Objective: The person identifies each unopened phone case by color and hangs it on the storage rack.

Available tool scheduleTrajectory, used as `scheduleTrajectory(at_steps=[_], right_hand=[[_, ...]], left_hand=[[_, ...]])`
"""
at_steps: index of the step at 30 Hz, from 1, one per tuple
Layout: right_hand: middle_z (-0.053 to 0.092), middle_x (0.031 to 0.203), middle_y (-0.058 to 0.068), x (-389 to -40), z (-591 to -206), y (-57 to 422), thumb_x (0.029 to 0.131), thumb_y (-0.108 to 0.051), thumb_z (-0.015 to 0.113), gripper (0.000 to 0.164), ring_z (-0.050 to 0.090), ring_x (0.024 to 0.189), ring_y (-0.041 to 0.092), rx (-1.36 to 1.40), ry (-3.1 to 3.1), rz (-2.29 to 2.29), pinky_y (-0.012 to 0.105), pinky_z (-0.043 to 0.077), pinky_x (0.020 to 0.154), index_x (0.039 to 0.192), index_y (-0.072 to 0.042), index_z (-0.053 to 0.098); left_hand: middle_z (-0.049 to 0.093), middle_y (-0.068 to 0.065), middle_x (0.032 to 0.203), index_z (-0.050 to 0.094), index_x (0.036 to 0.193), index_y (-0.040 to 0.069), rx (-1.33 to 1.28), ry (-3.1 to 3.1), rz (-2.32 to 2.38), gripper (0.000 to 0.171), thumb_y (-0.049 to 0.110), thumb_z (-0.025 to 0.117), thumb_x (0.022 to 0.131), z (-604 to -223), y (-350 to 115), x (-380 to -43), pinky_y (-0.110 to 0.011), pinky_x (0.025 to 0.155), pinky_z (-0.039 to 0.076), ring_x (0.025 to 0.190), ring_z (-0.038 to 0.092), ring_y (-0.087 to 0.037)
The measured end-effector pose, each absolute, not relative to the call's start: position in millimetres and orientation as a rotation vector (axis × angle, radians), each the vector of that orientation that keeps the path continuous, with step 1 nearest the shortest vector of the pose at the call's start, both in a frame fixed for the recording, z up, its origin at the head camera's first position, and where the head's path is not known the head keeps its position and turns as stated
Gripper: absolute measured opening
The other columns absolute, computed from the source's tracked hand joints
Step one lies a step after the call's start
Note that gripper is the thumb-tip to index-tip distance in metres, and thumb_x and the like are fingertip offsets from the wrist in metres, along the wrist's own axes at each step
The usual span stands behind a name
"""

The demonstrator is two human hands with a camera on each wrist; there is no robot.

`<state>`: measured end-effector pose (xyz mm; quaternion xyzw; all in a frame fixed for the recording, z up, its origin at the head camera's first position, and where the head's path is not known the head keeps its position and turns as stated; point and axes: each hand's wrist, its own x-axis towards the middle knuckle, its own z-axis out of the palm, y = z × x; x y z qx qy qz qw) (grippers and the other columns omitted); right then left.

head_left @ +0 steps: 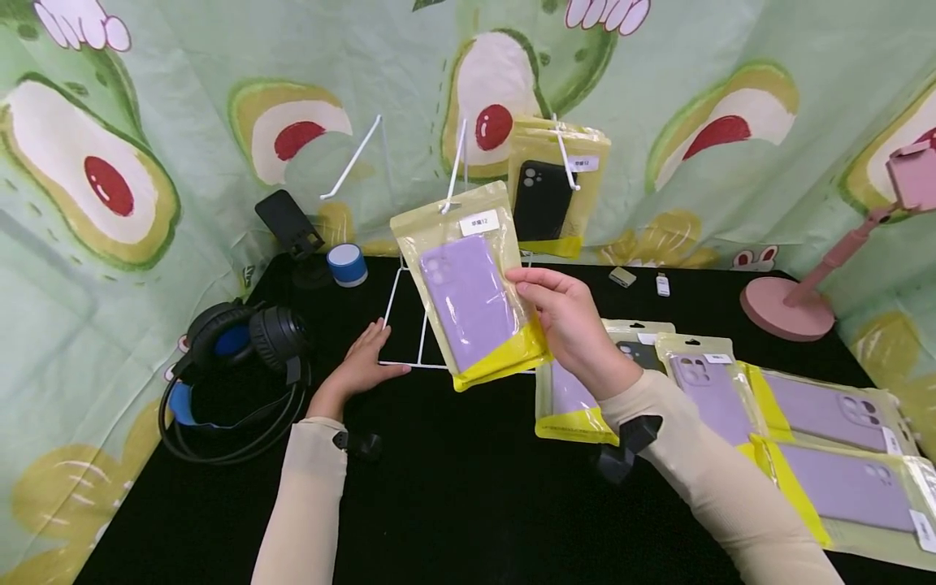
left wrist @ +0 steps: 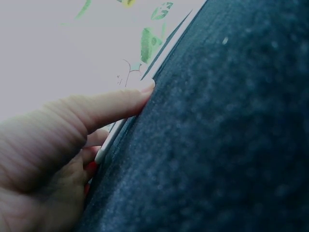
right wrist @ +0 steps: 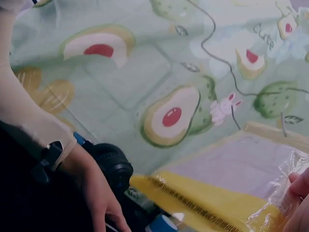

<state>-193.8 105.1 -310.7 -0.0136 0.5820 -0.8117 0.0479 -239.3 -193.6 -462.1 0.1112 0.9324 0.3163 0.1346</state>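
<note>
A purple phone case in a clear-and-yellow pouch [head_left: 471, 296] is at the middle hook of a white wire rack [head_left: 420, 333], tilted, with the hook tip at its top hole. A second yellow edge shows just behind its bottom. My right hand [head_left: 574, 321] pinches the pouch's right edge between thumb and fingers; only fingertips show in the right wrist view. My left hand [head_left: 358, 366] rests on the front left corner of the rack's base, fingers extended. In the left wrist view, its thumb [left wrist: 116, 104] lies against the white wire. A black phone case pouch [head_left: 544, 187] hangs on the right hook.
Several pouched phone cases [head_left: 841, 491] lie at the right, partly under my right forearm. Black headphones [head_left: 234, 366], a blue-and-white cylinder [head_left: 347, 265] and a black phone stand [head_left: 288, 223] are at the left. A pink stand [head_left: 786, 309] and two small adapters [head_left: 662, 284] sit at the back right.
</note>
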Motion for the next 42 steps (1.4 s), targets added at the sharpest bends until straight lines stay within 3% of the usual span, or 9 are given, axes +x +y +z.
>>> scheduleTrajectory(at_steps=[4,11,15,18,23,27,32,37,42], right_hand=[[0.063,0.103,0.002,-212,-313,100,0.091,0.002,0.056,0.029,0.058,0.089,0.015,-0.033,1.767,-2.512,0.021,0.049,0.075,0.081,-0.018,0.074],[0.064,0.089,0.002,-261,-315,88,0.091,0.004,0.054,0.028,0.057,0.082,0.016,0.019,1.730,-2.626,0.023,0.047,0.073,0.078,-0.014,0.072],[0.061,0.090,0.001,-284,-324,83,0.089,0.005,0.056,0.018,0.054,0.086,0.015,0.069,1.836,-2.642,0.023,0.044,0.076,0.096,-0.001,0.071],[0.058,0.094,0.001,-295,-328,80,0.089,0.004,0.058,0.024,0.051,0.089,0.015,0.089,1.915,-2.605,0.024,0.044,0.080,0.113,0.004,0.065],[0.056,0.092,0.001,-305,-336,85,0.090,0.001,0.060,0.028,0.049,0.085,0.014,0.026,1.981,-2.562,0.023,0.042,0.081,0.117,0.003,0.062],[0.054,0.088,-0.002,-305,-347,93,0.090,0.002,0.059,0.031,0.048,0.082,0.012,0.006,2.053,-2.504,0.024,0.041,0.077,0.120,0.003,0.059],[0.060,0.093,-0.002,-296,-364,110,0.091,0.002,0.057,0.031,0.055,0.088,0.013,-0.013,2.063,-2.468,0.027,0.047,0.084,0.122,0.007,0.057],[0.067,0.094,-0.001,-272,-384,141,0.092,0.004,0.055,0.017,0.063,0.090,0.014,-0.092,1.871,-2.551,0.027,0.052,0.082,0.105,0.000,0.066],[0.069,0.090,0.000,-234,-401,179,0.092,0.004,0.054,0.022,0.066,0.084,0.013,-0.117,1.771,-2.591,0.026,0.053,0.078,0.091,-0.011,0.070]], left_hand=[[0.003,-0.020,0.157,0.019,0.147,-0.006,0.309,2.701,0.909,0.086,0.034,0.066,0.087,-460,-193,-239,-0.052,0.114,0.003,0.144,-0.002,-0.034],[0.002,-0.020,0.157,0.018,0.148,-0.005,0.278,2.687,0.891,0.087,0.036,0.065,0.088,-456,-192,-240,-0.052,0.114,0.001,0.144,-0.003,-0.034],[0.001,-0.020,0.157,0.017,0.148,-0.004,0.256,2.679,0.865,0.087,0.037,0.065,0.088,-458,-191,-241,-0.052,0.114,0.001,0.144,-0.004,-0.035],[0.001,-0.020,0.157,0.018,0.148,-0.005,0.254,2.682,0.857,0.087,0.038,0.064,0.088,-459,-190,-241,-0.052,0.114,0.001,0.144,-0.003,-0.035],[0.002,-0.021,0.157,0.018,0.148,-0.005,0.270,2.682,0.868,0.087,0.037,0.065,0.088,-461,-189,-241,-0.052,0.114,0.001,0.144,-0.003,-0.035],[0.002,-0.022,0.157,0.018,0.148,-0.006,0.276,2.682,0.867,0.087,0.037,0.065,0.088,-463,-189,-241,-0.052,0.114,0.002,0.144,-0.003,-0.036],[0.002,-0.021,0.157,0.018,0.148,-0.005,0.261,2.690,0.876,0.087,0.037,0.065,0.088,-465,-190,-241,-0.052,0.114,0.002,0.144,-0.003,-0.036],[0.001,-0.020,0.157,0.018,0.148,-0.006,0.261,2.688,0.897,0.087,0.036,0.066,0.087,-464,-191,-240,-0.053,0.114,0.001,0.144,-0.004,-0.035],[0.001,-0.021,0.157,0.018,0.148,-0.006,0.264,2.692,0.897,0.087,0.036,0.066,0.087,-464,-192,-240,-0.053,0.114,0.001,0.144,-0.004,-0.036]])
